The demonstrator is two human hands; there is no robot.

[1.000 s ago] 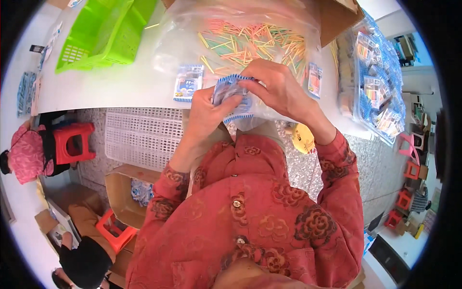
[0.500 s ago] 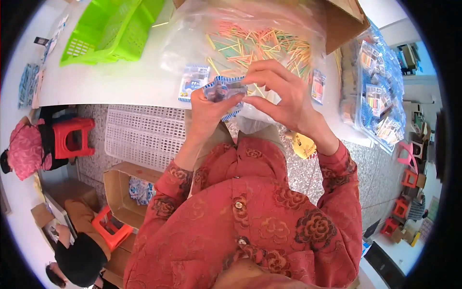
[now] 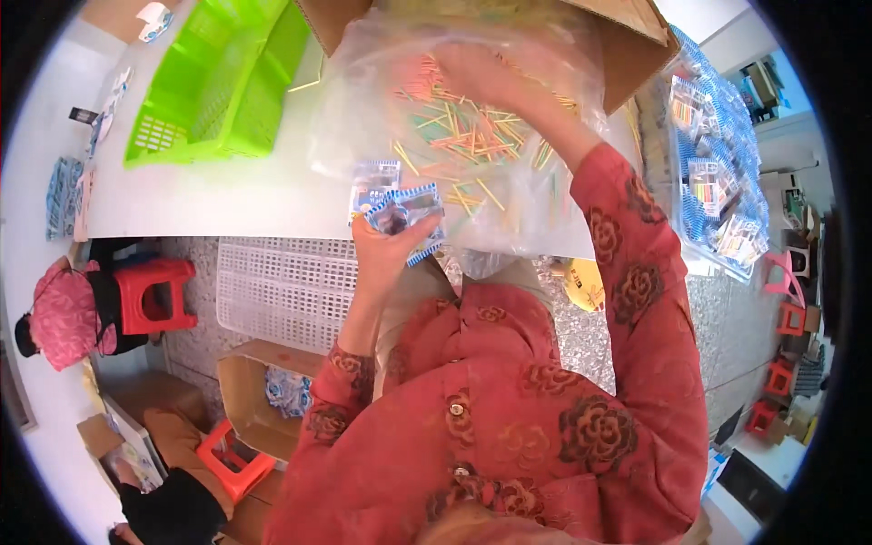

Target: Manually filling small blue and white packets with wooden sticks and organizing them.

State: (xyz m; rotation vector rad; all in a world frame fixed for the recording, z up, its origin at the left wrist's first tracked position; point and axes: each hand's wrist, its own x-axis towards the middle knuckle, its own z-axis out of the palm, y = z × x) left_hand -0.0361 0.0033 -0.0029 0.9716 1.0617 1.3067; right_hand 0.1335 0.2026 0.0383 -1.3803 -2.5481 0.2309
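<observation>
The head view has a clear packet with blue-striped edges point(image 3: 421, 207) just left of the centre of the frame, above the near edge of the table. The left hand point(image 3: 381, 254) pinches it, thumb across its face and fingers behind; whether this is one packet or two overlapping cannot be told. Just behind it, a flat blue-and-white packet point(image 3: 377, 176) lies on the white table point(image 3: 272, 204), partly covered by the held one.

Toward the upper middle, thin sticks point(image 3: 472, 132) in pink, yellow, orange and green lie scattered on clear plastic film point(image 3: 338, 136). The right hand point(image 3: 468, 71) is over the far part of the sticks, blurred, so I cannot tell how its fingers stand or whether they grip anything. Its forearm, in a red flowered sleeve point(image 3: 627, 227), comes in from the right.

A brown cardboard box point(image 3: 636, 59) stands at the top right, by the film. Beyond it, at the right of the frame, blue-edged packets point(image 3: 713, 173) are heaped in a clear container. A bright green basket point(image 3: 241, 109) sits at the upper left.

Below the table edge are a white perforated crate point(image 3: 286, 286), an open carton point(image 3: 245, 386) with packets inside, and a red stool point(image 3: 159, 295) beside a person in pink point(image 3: 68, 313) at the far left. At the lower left is another person in black point(image 3: 173, 509).
</observation>
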